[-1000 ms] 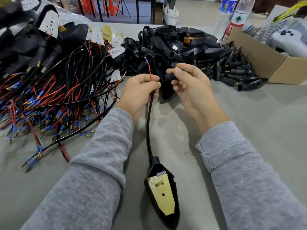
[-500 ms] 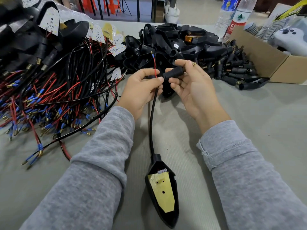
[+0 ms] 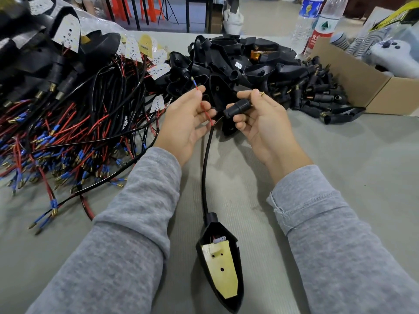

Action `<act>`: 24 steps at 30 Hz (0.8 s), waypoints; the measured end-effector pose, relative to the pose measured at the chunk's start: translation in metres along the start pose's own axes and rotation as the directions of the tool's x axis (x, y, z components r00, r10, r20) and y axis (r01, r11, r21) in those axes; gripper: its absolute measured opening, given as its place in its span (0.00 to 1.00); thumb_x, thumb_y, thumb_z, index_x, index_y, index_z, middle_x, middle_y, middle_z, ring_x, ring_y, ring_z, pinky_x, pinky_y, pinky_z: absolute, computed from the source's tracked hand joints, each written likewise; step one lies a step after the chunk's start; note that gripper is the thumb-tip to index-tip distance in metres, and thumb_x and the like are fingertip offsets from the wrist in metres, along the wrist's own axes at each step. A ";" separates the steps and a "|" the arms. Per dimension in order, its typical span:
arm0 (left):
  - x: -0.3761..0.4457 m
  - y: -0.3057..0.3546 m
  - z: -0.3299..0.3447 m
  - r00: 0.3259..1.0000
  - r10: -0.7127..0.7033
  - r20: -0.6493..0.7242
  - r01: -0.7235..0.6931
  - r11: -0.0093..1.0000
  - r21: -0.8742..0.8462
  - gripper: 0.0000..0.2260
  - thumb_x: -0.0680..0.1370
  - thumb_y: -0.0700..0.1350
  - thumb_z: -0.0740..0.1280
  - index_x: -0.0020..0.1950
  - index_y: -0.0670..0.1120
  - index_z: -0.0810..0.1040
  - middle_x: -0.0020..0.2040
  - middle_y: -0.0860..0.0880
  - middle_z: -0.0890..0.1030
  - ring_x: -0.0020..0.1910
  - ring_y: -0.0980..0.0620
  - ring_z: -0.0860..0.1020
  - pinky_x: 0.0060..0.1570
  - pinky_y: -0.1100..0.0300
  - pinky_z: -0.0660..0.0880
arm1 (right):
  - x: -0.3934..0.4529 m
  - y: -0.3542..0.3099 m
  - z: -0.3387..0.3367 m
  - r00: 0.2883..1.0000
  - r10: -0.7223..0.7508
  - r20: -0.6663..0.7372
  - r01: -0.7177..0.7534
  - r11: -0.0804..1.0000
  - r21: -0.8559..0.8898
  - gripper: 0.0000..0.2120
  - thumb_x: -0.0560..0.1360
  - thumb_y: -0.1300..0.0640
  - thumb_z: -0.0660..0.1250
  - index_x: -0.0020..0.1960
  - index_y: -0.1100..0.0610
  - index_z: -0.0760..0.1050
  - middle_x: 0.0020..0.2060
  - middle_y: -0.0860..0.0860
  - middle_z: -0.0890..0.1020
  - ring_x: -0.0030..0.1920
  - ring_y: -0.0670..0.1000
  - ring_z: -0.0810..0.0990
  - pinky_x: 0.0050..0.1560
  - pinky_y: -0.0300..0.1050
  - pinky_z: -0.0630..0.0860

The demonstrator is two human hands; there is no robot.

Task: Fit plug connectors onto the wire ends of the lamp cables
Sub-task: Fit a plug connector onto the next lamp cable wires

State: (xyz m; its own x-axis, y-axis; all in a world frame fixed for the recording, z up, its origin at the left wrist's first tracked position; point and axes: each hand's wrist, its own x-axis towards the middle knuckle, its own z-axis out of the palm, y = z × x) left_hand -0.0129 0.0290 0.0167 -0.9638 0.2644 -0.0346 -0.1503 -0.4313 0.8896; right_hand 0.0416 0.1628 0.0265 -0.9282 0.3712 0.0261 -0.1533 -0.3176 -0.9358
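Note:
A black pointed lamp housing [image 3: 221, 264] with a yellow board lies on the grey table near me. Its black cable [image 3: 205, 168] runs up to my hands. My left hand [image 3: 184, 123] pinches the cable's thin red wire [image 3: 203, 103], whose blue-sleeved brass tip points up and away. My right hand [image 3: 260, 123] grips a black cylindrical plug connector [image 3: 237, 107] sideways; a brass pin sticks out past my index finger. The connector's open end faces the wire, a short gap apart.
A tangle of black cables with red wires and blue terminals [image 3: 68, 137] fills the left. Black lamp housings [image 3: 238, 62] pile up at the back centre, loose plug connectors [image 3: 317, 91] to their right. A cardboard box [image 3: 362, 87] and two bottles [image 3: 317, 21] stand at the back right.
My left hand has opened out and slid down the red wire, so more of it shows. My right hand has drawn the connector slightly right, away from the wire.

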 end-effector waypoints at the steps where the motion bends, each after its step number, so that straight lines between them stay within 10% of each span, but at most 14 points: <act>1: 0.000 0.001 0.000 1.000 0.006 -0.008 -0.005 1.000 0.004 0.10 0.83 0.47 0.59 0.58 0.51 0.78 0.32 0.54 0.76 0.33 0.57 0.78 0.38 0.61 0.77 | 0.000 0.000 0.000 1.000 0.000 -0.004 0.000 1.000 0.009 0.14 0.85 0.56 0.55 0.51 0.61 0.76 0.38 0.57 0.83 0.30 0.46 0.75 0.32 0.36 0.74; 10: -0.001 0.003 -0.001 0.999 0.042 0.001 -0.042 0.991 0.126 0.23 0.81 0.54 0.58 0.26 0.50 0.70 0.28 0.54 0.70 0.31 0.57 0.71 0.33 0.64 0.67 | 0.002 0.002 -0.001 0.998 -0.043 -0.038 0.046 0.997 0.062 0.14 0.85 0.57 0.55 0.51 0.60 0.77 0.39 0.57 0.83 0.31 0.47 0.77 0.35 0.37 0.77; 24: 0.001 -0.011 -0.001 0.981 0.163 0.106 -0.194 0.849 0.492 0.12 0.77 0.48 0.69 0.33 0.52 0.82 0.27 0.58 0.75 0.28 0.64 0.71 0.31 0.73 0.66 | 0.005 0.003 -0.007 0.998 -0.014 -0.060 0.025 0.980 0.198 0.16 0.85 0.55 0.54 0.50 0.60 0.78 0.39 0.59 0.85 0.31 0.47 0.78 0.35 0.37 0.77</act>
State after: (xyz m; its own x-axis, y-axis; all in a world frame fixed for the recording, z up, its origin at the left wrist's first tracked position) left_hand -0.0125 0.0334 0.0059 -0.9465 0.2807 0.1590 0.1677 0.0070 0.9858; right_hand 0.0384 0.1700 0.0218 -0.9039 0.4274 0.0177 -0.2411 -0.4748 -0.8464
